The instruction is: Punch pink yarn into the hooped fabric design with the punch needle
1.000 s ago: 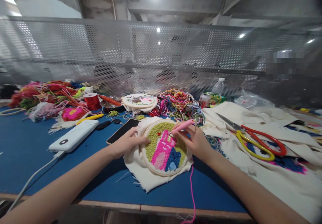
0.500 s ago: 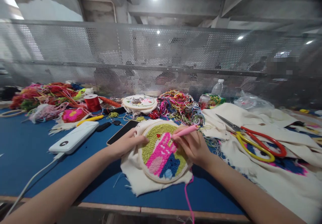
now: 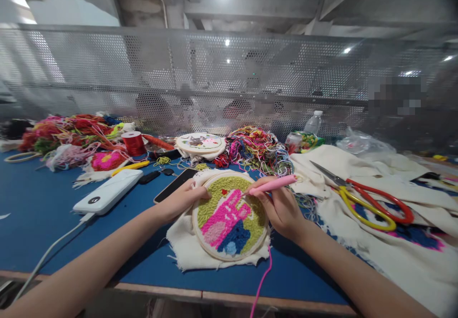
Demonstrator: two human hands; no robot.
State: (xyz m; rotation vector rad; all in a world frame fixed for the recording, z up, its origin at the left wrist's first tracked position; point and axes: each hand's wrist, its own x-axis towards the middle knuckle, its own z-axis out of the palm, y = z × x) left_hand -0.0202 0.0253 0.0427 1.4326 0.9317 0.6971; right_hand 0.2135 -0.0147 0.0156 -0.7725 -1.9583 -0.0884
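My left hand [image 3: 183,199] is closed on the upper left edge of a round embroidery hoop [image 3: 196,225], thumb on the front. White cloth with frayed edges [image 3: 182,246] is stretched in the hoop and spreads beyond it. Its looped yarn picture [image 3: 223,220] has a pink rabbit shape, a blue patch and a yellow-green ground. My right hand [image 3: 282,208] grips a pink punch needle [image 3: 275,183], tilted, with its thin metal tip at the upper right of the pink shape. Pink yarn [image 3: 265,275] trails from below the hoop over the table's front edge.
Large scissors [image 3: 372,206] with red and yellow handles lie on white cloth [image 3: 343,160] at right. A power bank [image 3: 109,191] and a phone [image 3: 173,187] lie left. Yarn heaps [image 3: 257,151], a red spool [image 3: 133,143], another hoop [image 3: 200,145] and a bottle [image 3: 313,123] stand behind.
The punch needle has drawn back from the cloth and lies flatter, its metal tip now showing. The hoop has turned slightly and shifted a little left. My left hand keeps its hold.
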